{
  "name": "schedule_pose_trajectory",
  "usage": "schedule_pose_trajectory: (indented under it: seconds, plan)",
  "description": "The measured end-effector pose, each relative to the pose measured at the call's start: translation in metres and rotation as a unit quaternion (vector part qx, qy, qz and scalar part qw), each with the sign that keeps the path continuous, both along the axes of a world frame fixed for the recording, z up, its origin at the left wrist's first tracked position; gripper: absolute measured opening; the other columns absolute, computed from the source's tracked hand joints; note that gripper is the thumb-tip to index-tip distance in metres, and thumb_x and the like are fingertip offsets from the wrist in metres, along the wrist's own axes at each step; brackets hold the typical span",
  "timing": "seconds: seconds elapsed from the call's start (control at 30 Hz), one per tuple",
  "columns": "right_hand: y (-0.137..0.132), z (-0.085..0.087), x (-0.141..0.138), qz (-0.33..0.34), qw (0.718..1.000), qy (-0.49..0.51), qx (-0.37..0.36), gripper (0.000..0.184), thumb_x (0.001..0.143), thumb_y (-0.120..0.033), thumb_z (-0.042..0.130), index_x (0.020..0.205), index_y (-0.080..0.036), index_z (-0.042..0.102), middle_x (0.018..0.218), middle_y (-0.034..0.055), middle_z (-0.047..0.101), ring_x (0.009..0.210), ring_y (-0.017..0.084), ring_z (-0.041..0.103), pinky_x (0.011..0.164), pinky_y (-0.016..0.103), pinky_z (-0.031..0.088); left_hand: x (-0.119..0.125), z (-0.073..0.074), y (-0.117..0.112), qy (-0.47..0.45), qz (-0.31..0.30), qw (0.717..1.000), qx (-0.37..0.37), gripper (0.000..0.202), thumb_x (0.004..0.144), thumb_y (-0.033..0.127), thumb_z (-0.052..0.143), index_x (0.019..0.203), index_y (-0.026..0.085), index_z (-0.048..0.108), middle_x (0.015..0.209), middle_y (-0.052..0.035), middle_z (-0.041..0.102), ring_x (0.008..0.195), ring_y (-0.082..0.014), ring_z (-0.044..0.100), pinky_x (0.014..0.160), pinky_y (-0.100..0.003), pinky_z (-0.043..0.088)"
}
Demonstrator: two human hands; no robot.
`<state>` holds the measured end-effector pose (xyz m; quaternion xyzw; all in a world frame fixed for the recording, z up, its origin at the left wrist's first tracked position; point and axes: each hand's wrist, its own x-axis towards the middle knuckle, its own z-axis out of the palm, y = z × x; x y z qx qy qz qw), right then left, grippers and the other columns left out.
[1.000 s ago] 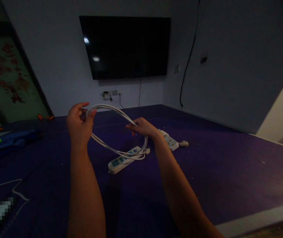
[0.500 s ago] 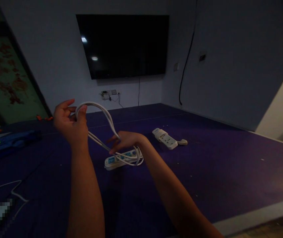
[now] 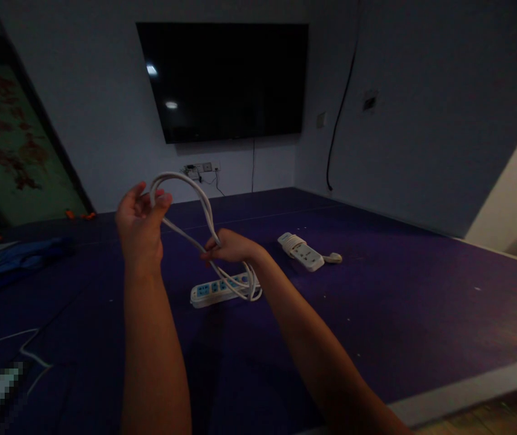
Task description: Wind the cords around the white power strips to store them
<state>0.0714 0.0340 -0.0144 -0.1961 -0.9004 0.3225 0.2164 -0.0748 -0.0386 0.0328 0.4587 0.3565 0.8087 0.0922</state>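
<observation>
A white power cord forms a raised double loop between my two hands. My left hand pinches the loop's left end between thumb and fingers. Lower and to the right, my right hand is closed on the cord's strands where they come together. Below it, a white power strip with blue sockets lies on the purple surface. Loose coils of the cord drape over the strip's right end, partly covering its sockets.
A second power strip, its cord wound round it, lies to the right. Blue cloth and a thin white cable are at the left. A television hangs on the back wall; a dark cable dangles at the right.
My left hand has shifted right, nearer my right hand, and the loop stands higher and rounder. My right hand's fingers have closed round the strands. Both power strips stay in place.
</observation>
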Motion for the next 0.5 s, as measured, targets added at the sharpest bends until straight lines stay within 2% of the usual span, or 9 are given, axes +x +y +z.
schedule_pose_trajectory:
  seconds: [0.07, 0.1, 0.17, 0.2, 0.27, 0.33, 0.5]
  plan:
    - [0.001, 0.003, 0.007, -0.031, 0.999, 0.029, -0.010, 0.019, 0.077, -0.023, 0.063, 0.065, -0.010, 0.070, 0.044, -0.0059, 0.044, 0.047, 0.006, 0.036, 0.048, 0.021, 0.025, -0.003, -0.009, 0.008, 0.024, -0.072, 0.991, -0.113, 0.040, 0.058, 0.034, 0.076, 0.090, 0.019, 0.057, 0.087, -0.0024, 0.064, 0.078, -0.0138, 0.062, 0.067, -0.026, 0.049]
    - [0.001, 0.005, 0.010, -0.043, 0.998, 0.048, -0.020, 0.020, 0.077, -0.023, 0.063, 0.064, -0.010, 0.070, 0.044, -0.0060, 0.044, 0.046, 0.005, 0.035, 0.048, 0.022, 0.025, -0.002, -0.013, 0.012, 0.052, -0.111, 0.976, -0.181, 0.038, 0.058, 0.036, 0.076, 0.087, 0.017, 0.059, 0.084, -0.0038, 0.065, 0.073, -0.0138, 0.062, 0.063, -0.025, 0.048]
    - [0.003, 0.007, 0.018, -0.063, 0.993, 0.082, -0.049, 0.022, 0.077, -0.024, 0.063, 0.064, -0.009, 0.069, 0.044, -0.0061, 0.043, 0.045, 0.005, 0.033, 0.046, 0.022, 0.023, 0.003, -0.022, 0.019, 0.125, -0.174, 0.930, -0.299, 0.035, 0.058, 0.037, 0.076, 0.079, 0.013, 0.062, 0.074, -0.0047, 0.065, 0.063, -0.0125, 0.059, 0.055, -0.023, 0.044]
    - [0.004, 0.008, 0.022, -0.071, 0.991, 0.094, -0.064, 0.022, 0.077, -0.026, 0.063, 0.065, -0.008, 0.069, 0.043, -0.0066, 0.042, 0.043, 0.005, 0.032, 0.045, 0.022, 0.023, 0.007, -0.025, 0.021, 0.156, -0.192, 0.910, -0.333, 0.033, 0.058, 0.037, 0.076, 0.076, 0.012, 0.063, 0.068, -0.0037, 0.063, 0.057, -0.0108, 0.056, 0.051, -0.022, 0.041]
    - [0.006, 0.009, 0.028, -0.079, 0.987, 0.103, -0.094, 0.024, 0.076, -0.030, 0.064, 0.067, -0.009, 0.068, 0.040, -0.0081, 0.039, 0.039, 0.004, 0.028, 0.042, 0.022, 0.020, 0.018, -0.028, 0.025, 0.190, -0.209, 0.892, -0.353, 0.028, 0.061, 0.035, 0.074, 0.071, 0.012, 0.063, 0.058, 0.0000, 0.058, 0.047, -0.0070, 0.047, 0.045, -0.019, 0.033]
    - [0.007, 0.009, 0.032, -0.078, 0.985, 0.105, -0.112, 0.025, 0.074, -0.033, 0.066, 0.068, -0.009, 0.068, 0.038, -0.0091, 0.037, 0.036, 0.004, 0.026, 0.039, 0.021, 0.018, 0.027, -0.028, 0.027, 0.194, -0.216, 0.894, -0.340, 0.024, 0.066, 0.034, 0.072, 0.068, 0.012, 0.061, 0.052, 0.0028, 0.053, 0.042, -0.0049, 0.040, 0.042, -0.019, 0.027]
    - [0.008, 0.008, 0.031, -0.070, 0.983, 0.114, -0.124, 0.026, 0.074, -0.034, 0.066, 0.064, -0.010, 0.065, 0.035, -0.0097, 0.033, 0.033, 0.003, 0.025, 0.036, 0.019, 0.016, 0.033, -0.026, 0.028, 0.191, -0.202, 0.904, -0.326, 0.018, 0.071, 0.028, 0.069, 0.067, 0.013, 0.058, 0.048, 0.0036, 0.050, 0.039, -0.0052, 0.040, 0.041, -0.019, 0.027]
